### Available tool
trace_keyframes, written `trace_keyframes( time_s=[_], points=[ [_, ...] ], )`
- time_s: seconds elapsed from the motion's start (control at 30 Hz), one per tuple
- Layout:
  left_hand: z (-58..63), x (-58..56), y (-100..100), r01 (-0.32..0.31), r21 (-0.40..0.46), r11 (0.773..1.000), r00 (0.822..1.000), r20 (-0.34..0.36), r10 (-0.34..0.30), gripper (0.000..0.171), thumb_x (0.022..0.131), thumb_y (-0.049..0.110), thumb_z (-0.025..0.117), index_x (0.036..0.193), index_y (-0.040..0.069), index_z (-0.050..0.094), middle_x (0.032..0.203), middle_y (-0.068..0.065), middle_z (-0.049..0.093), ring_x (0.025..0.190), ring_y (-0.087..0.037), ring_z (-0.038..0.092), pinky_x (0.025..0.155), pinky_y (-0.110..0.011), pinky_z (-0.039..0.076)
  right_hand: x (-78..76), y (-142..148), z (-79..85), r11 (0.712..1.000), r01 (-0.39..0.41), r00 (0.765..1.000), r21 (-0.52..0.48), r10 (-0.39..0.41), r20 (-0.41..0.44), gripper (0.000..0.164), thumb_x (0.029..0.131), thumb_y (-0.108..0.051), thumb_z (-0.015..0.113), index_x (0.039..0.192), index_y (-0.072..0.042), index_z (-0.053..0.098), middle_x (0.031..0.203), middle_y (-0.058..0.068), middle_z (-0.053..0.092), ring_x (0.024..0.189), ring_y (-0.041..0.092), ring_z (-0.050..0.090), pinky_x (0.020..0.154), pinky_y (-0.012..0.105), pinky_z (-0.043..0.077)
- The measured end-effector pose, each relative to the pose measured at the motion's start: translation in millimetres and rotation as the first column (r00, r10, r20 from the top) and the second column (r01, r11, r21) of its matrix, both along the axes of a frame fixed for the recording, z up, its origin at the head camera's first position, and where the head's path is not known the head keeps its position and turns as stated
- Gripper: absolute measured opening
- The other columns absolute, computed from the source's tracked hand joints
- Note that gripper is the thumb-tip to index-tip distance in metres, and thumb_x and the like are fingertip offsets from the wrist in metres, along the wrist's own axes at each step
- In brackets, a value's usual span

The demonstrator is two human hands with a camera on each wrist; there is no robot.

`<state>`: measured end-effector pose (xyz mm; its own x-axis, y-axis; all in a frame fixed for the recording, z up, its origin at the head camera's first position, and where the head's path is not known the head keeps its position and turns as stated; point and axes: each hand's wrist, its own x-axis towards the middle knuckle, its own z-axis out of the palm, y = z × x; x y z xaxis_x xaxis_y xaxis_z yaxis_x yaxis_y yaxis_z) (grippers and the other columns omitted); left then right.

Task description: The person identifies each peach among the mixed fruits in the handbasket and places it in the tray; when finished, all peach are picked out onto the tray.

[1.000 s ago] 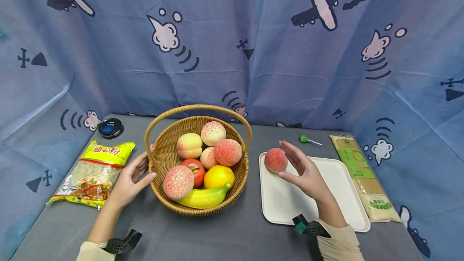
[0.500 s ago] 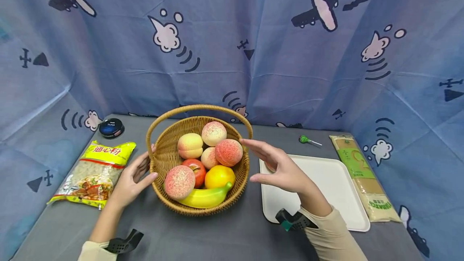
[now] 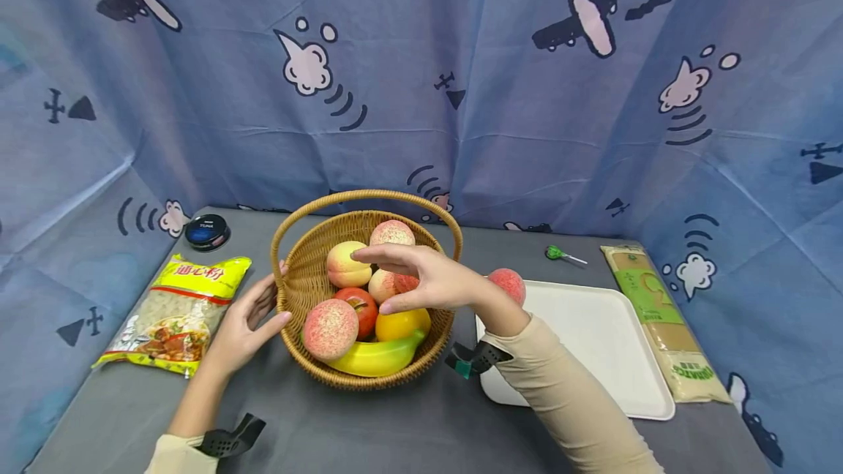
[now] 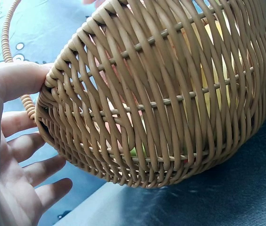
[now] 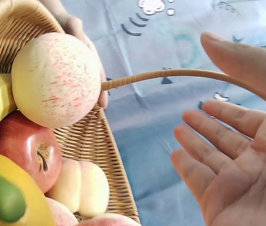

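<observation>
A wicker basket [image 3: 365,382] holds several fruits: a speckled peach [image 3: 331,329], a red apple [image 3: 356,297], a yellow-orange fruit [image 3: 398,325], a banana [image 3: 375,359] and more peaches, including a pale yellow one [image 3: 345,265]. My left hand [image 3: 238,331] touches the basket's left side, thumb at the rim and fingers extended by the handle's base [image 4: 29,107]. Above the fruit hovers my right hand [image 3: 428,280], thumb and fingers spread with nothing between them. It hides part of the reddish peach [image 3: 406,282]. Another red peach [image 3: 508,285] sits at the tray's far left corner, partly behind my right forearm.
On the right lies a white tray [image 3: 586,342], with a long green-and-beige packet [image 3: 665,328] alongside. A green lollipop [image 3: 556,252] is behind it. At left are a yellow pasta bag [image 3: 174,313] and a dark round tin [image 3: 207,230]. A blue patterned curtain [image 3: 395,93] surrounds the table.
My right hand has moved left from beside the peach on the tray, past the basket's right rim, to above the fruit. The left hand keeps its place at the basket.
</observation>
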<state>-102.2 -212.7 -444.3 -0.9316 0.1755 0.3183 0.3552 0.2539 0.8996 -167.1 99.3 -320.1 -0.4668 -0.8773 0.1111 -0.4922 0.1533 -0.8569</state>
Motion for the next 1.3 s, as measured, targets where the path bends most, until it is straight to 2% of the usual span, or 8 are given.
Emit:
trace_keyframes(
  time_s=[0.17, 0.3, 0.4, 0.5, 0.77, 0.93, 1.1, 1.3],
  points=[
    [1.3, 0.5, 0.9, -0.008, 0.0, 1.0, 1.0, 0.001, 0.008, 0.062, 0.087, -0.006, 0.059, 0.141, -0.014, 0.029, 0.14, -0.037, 0.037, 0.121, 0.013, 0.04, 0.098, -0.004, 0.034, -14.3, -21.1, -4.2, 0.993, -0.103, 0.988, 0.058, 0.095, 0.12, 0.068, 0.084, -0.008, 0.071, 0.143, -0.001, 0.039, 0.147, 0.012, 0.041, 0.137, 0.02, 0.037, 0.114, 0.033, 0.031],
    [4.3, 1.5, 1.8, -0.011, 0.001, 1.0, 1.0, 0.003, 0.011, 0.062, 0.087, -0.006, 0.059, 0.141, -0.013, 0.029, 0.14, -0.038, 0.036, 0.12, 0.014, 0.04, 0.098, -0.004, 0.034, -23.7, -35.0, -11.6, 0.979, -0.183, 0.95, 0.088, 0.153, 0.273, 0.07, 0.082, 0.001, 0.069, 0.143, 0.003, 0.035, 0.149, 0.016, 0.037, 0.14, 0.027, 0.033, 0.115, 0.037, 0.029],
    [5.3, 1.5, 1.8, -0.014, -0.009, 1.0, 1.0, 0.018, 0.014, 0.063, 0.088, -0.004, 0.059, 0.142, -0.013, 0.029, 0.141, -0.036, 0.036, 0.12, 0.014, 0.04, 0.098, -0.004, 0.034, -29.9, -44.1, -18.4, 0.963, -0.239, 0.932, 0.127, 0.19, 0.31, 0.069, 0.084, 0.0, 0.068, 0.144, 0.003, 0.034, 0.15, 0.017, 0.035, 0.14, 0.026, 0.032, 0.116, 0.041, 0.028],
    [4.5, 1.0, 1.6, -0.012, -0.016, 1.0, 1.0, 0.025, 0.012, 0.063, 0.088, -0.003, 0.059, 0.142, -0.012, 0.029, 0.141, -0.036, 0.036, 0.12, 0.014, 0.039, 0.098, -0.004, 0.034, -34.8, -51.2, -25.0, 0.943, -0.281, 0.931, 0.177, 0.223, 0.291, 0.069, 0.085, -0.004, 0.068, 0.145, 0.0, 0.034, 0.151, 0.016, 0.035, 0.14, 0.02, 0.033, 0.116, 0.039, 0.027],
    [0.2, -0.9, 1.3, 0.021, 0.026, 0.999, 1.0, -0.016, -0.021, 0.063, 0.087, -0.007, 0.059, 0.143, -0.01, 0.03, 0.143, -0.034, 0.035, 0.125, 0.008, 0.042, 0.101, -0.007, 0.036, -38.3, -63.4, -42.8, 0.896, -0.392, 0.87, 0.21, 0.287, 0.401, 0.07, 0.085, 0.0, 0.066, 0.145, 0.003, 0.03, 0.149, 0.017, 0.036, 0.135, 0.012, 0.038, 0.112, 0.024, 0.031],
    [-1.0, -1.3, 0.9, 0.03, 0.033, 0.999, 0.999, -0.035, -0.029, 0.064, 0.086, -0.009, 0.058, 0.143, -0.009, 0.03, 0.144, -0.033, 0.034, 0.126, 0.006, 0.042, 0.102, -0.008, 0.035, -36.5, -68.5, -48.3, 0.876, -0.407, 0.882, 0.26, 0.302, 0.362, 0.074, 0.082, -0.004, 0.071, 0.146, -0.003, 0.033, 0.142, 0.009, 0.044, 0.119, 0.003, 0.047, 0.105, 0.023, 0.039],
    [-0.5, -0.9, 1.6, 0.039, 0.04, 0.998, 0.998, -0.051, -0.037, 0.064, 0.086, -0.01, 0.058, 0.144, -0.007, 0.031, 0.144, -0.033, 0.034, 0.128, 0.005, 0.041, 0.102, -0.008, 0.035, -36.3, -70.7, -48.4, 0.855, -0.395, 0.904, 0.335, 0.297, 0.308, 0.079, 0.079, -0.008, 0.076, 0.146, -0.009, 0.034, 0.14, 0.005, 0.044, 0.118, 0.005, 0.046, 0.103, 0.02, 0.039],
    [-0.3, -0.2, 2.2, 0.04, 0.043, 0.998, 0.998, -0.05, -0.037, 0.064, 0.086, -0.01, 0.057, 0.144, -0.006, 0.031, 0.145, -0.033, 0.033, 0.128, 0.005, 0.04, 0.102, -0.008, 0.034, -34.7, -71.0, -47.6, 0.858, -0.376, 0.917, 0.351, 0.291, 0.273, 0.077, 0.079, -0.01, 0.076, 0.145, -0.012, 0.037, 0.138, 0.003, 0.046, 0.117, 0.006, 0.046, 0.102, 0.019, 0.039]
  ],
)
